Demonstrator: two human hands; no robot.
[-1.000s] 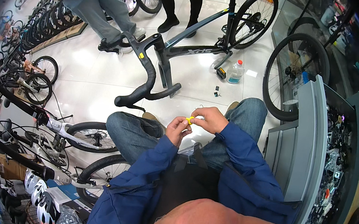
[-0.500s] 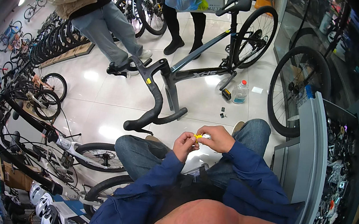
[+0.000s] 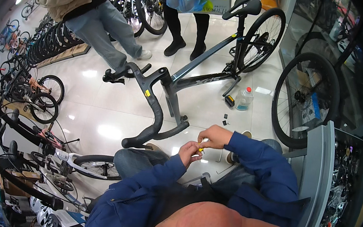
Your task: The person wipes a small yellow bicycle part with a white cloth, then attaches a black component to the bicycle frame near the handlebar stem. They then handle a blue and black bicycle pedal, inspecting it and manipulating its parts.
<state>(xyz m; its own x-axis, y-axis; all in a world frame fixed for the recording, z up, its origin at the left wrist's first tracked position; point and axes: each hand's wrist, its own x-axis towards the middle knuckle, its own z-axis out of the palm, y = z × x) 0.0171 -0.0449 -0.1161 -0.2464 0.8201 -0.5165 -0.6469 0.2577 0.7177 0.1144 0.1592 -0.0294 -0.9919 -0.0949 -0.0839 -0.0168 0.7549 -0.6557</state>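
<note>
My left hand (image 3: 189, 153) has its fingers closed on a small yellow piece (image 3: 200, 149). Pressed against the same piece from the upper right is my right hand (image 3: 216, 137), its fingertips pinched together. Between the hands a small whitish bit (image 3: 206, 140) shows, too tiny to name. Fingers cover most of the yellow piece. Just beyond my hands stands a dark road bike frame (image 3: 199, 78) with drop handlebars (image 3: 157, 115) wrapped in black tape; its fork has no wheel in it.
A clear bottle (image 3: 243, 100) with a red cap stands by the pedal (image 3: 229, 101), and small black parts (image 3: 225, 116) lie nearby. To the right are a loose wheel (image 3: 304, 99) and an open drawer (image 3: 332, 195) of small parts. Two people (image 3: 95, 21) stand beyond; bikes (image 3: 60, 155) crowd the left.
My right hand has shifted up slightly and turned over the left fingertips. Less of the yellow piece shows now. My right knee has dropped back, and the view has moved a little.
</note>
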